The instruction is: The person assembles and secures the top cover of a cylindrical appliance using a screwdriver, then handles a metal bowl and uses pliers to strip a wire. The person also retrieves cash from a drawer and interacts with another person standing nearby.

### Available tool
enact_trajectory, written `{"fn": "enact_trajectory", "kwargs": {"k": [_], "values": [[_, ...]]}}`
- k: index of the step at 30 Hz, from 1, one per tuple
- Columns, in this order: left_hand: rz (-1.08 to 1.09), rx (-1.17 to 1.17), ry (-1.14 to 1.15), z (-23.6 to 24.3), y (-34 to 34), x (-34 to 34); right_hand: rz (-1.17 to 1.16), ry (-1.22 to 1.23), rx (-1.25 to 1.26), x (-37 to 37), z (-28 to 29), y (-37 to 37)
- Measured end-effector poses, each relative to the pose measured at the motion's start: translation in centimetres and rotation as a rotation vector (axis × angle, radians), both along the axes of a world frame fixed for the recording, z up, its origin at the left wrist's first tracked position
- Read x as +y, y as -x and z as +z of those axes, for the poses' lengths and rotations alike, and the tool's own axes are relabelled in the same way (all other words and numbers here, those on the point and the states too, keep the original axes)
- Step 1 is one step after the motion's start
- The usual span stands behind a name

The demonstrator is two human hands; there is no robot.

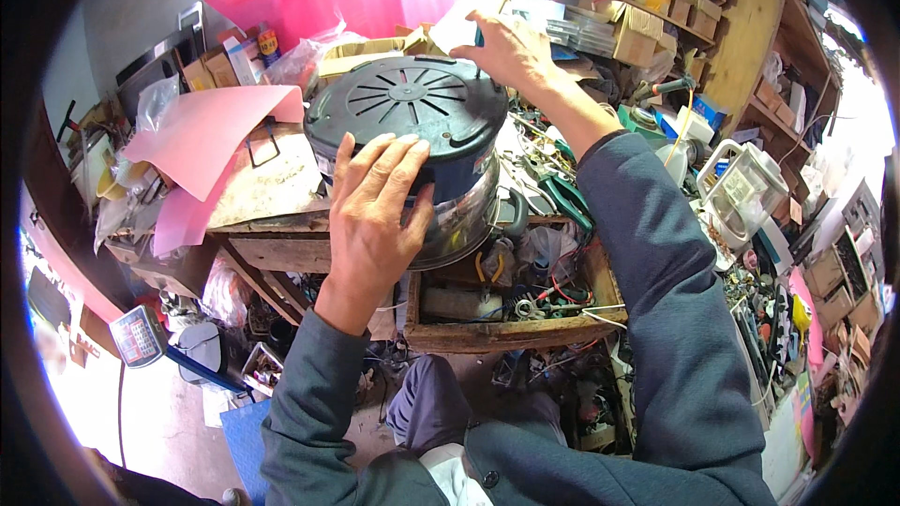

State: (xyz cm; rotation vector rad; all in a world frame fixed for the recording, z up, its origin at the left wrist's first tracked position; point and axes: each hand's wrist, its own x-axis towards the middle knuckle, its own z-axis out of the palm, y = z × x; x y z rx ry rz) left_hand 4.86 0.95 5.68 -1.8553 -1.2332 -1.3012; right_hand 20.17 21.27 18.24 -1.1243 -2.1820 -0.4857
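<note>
Clutter is crowding the wooden workbench (281,248), with pink sheets (202,136) lying at its left end. I am pressing my left hand (375,201), fingers spread flat, against the near side of the upturned round appliance (412,126) standing on the bench's middle. My right hand (506,52) is reaching over its far rim, fingers curled around a small teal-handled tool (478,36). Shelves of boxes (637,19) are rising at right.

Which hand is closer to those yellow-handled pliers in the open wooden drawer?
Left. The left hand presses flat on the side of the upturned round black-based metal cooker, just above-left of the yellow-handled pliers. The right hand is up at the cooker's far rim, well beyond the wooden drawer.
</note>
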Motion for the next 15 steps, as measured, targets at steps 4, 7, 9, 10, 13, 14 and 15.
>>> {"fn": "enact_trajectory", "kwargs": {"k": [4,7,9,10,13,14,15], "values": [[-0.013,0.005,-0.001,0.2,-0.5,0.1,0.521,0.273,0.143,5.5,-0.5,-1.4],[0.01,0.0,0.006,0.1,0.1,-0.4,0.1,0.052,0.047,0.8,-0.2,0.4],[0.008,0.0,0.012,0.3,-0.2,-0.5,0.187,0.064,0.06,1.8,0.0,0.0],[-0.006,0.0,0.006,0.3,-0.5,-0.2,0.344,0.13,0.119,3.5,-0.1,-0.9],[-0.005,-0.007,0.007,0.3,-0.3,-0.2,0.338,0.142,0.136,3.6,-0.2,-0.7],[-0.007,-0.011,0.01,0.4,-0.2,-0.3,0.249,0.113,0.116,2.9,-0.1,-0.7],[-0.009,-0.016,0.014,0.4,-0.1,-0.3,0.189,0.131,0.13,1.6,0.1,-0.3]]}}
